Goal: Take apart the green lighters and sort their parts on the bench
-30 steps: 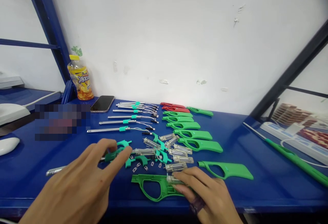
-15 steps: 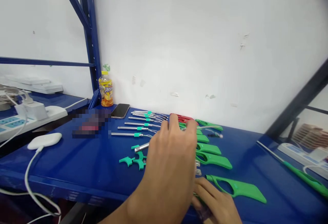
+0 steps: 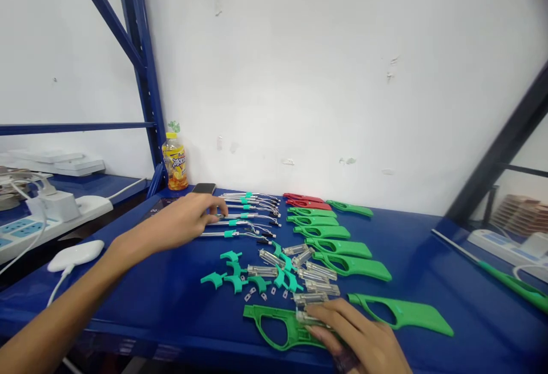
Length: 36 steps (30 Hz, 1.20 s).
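My left hand (image 3: 184, 222) reaches far left over the blue bench (image 3: 141, 282), its fingers closed on the left end of a metal tube (image 3: 233, 223) in a row of several such tubes with teal collars. Near the front edge, my right hand (image 3: 363, 342) holds a clear tank (image 3: 306, 317) down in a green handle shell (image 3: 274, 322). Teal triggers (image 3: 233, 274) and more clear tanks (image 3: 317, 274) lie between the two hands. A row of green shells (image 3: 338, 246) and two red shells (image 3: 303, 200) lie behind, and one loose green shell (image 3: 402, 314) lies to the right.
A phone (image 3: 204, 188) and a yellow drink bottle (image 3: 175, 163) stand at the back by the blue rack post (image 3: 141, 77). A white mouse (image 3: 75, 254) and a power strip (image 3: 55, 214) are at the left. A long green lighter (image 3: 514, 285) lies at the right.
My left hand lifted a metal tube from the front of the bench, swung it up and across, and now has it down at the tube row. The right hand stayed on the shell.
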{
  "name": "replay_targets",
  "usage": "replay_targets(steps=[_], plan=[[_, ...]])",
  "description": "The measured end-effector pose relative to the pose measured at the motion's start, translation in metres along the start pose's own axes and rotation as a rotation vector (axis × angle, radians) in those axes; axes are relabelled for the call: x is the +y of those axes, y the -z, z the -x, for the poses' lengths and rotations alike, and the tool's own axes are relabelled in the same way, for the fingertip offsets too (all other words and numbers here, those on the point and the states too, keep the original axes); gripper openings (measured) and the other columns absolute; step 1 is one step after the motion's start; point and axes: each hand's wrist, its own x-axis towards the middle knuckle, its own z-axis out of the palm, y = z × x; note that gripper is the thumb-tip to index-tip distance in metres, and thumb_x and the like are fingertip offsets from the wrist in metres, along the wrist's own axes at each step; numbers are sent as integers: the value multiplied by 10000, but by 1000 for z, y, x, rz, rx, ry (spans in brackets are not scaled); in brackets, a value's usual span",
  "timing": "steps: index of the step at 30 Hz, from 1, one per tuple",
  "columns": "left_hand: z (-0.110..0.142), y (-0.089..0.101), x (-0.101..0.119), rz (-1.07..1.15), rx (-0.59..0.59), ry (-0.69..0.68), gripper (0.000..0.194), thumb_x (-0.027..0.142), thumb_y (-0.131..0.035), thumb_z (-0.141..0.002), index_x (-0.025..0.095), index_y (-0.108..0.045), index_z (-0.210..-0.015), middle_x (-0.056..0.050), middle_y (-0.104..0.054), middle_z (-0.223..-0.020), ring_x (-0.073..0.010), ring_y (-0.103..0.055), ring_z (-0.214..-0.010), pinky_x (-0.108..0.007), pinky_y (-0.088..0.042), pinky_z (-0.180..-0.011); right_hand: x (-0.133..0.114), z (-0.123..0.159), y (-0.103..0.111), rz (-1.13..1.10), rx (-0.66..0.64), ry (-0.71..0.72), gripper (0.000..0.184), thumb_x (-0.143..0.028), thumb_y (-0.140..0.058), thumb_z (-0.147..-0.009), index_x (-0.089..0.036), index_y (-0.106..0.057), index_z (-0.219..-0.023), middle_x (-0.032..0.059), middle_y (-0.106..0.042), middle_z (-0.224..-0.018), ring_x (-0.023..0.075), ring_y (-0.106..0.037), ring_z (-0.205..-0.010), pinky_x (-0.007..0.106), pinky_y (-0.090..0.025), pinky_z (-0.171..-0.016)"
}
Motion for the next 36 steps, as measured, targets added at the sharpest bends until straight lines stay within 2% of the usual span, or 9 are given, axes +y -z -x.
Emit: replay_targets(steps=[2, 5, 9, 21, 36], plan=[[6, -17, -8, 2, -18, -3, 263, 397, -736, -1095, 179, -730, -1242, -66, -761, -1198, -234, -758, -1039, -454, -649, -941, 0, 1, 0, -2, -1, -7, 263, -350, -533, -1191, -259, -774, -1248, 45, -868, -1074, 148, -870, -808, 151, -648, -654], [10, -40, -9, -8, -31, -12, 264, 386, -741, -1091, 193, -727, -1271, -87, -742, -1306, -261, -742, -1150, -487, -639, -1004, -1, 2, 1, -5, -10, -15, 251, -341, -542, -1189, -262, -771, -1254, 42, -865, -1076, 144, -867, -811, 152, -646, -660], [11, -56, -2, -49, -49, -6, 298, 388, -745, -1087, 196, -714, -1313, -96, -725, -1346, -270, -736, -1171, -492, -641, -1001, 0, 2, 0, -5, -21, -11, 247, -338, -543, -1189, -267, -766, -1268, 32, -863, -1088, 141, -868, -827, 158, -647, -663], [14, -69, 0, -88, -63, -59, 288, 381, -745, -1088, 195, -715, -1305, -94, -725, -1336, -266, -737, -1161, -482, -646, -985, -2, 1, 0, 20, 1, -28, 285, -371, -512, -1198, -272, -772, -1257, 28, -864, -1073, 145, -873, -830, 162, -637, -624], [-21, -86, -15, -51, -1, -161, 354, 407, -742, -1088, 203, -690, -1373, -108, -703, -1399, -275, -732, -1179, -497, -646, -997, -5, -1, 1, 20, -14, -61, 313, -397, -491, -1203, -286, -780, -1244, 18, -865, -1080, 148, -873, -824, 163, -633, -610]])
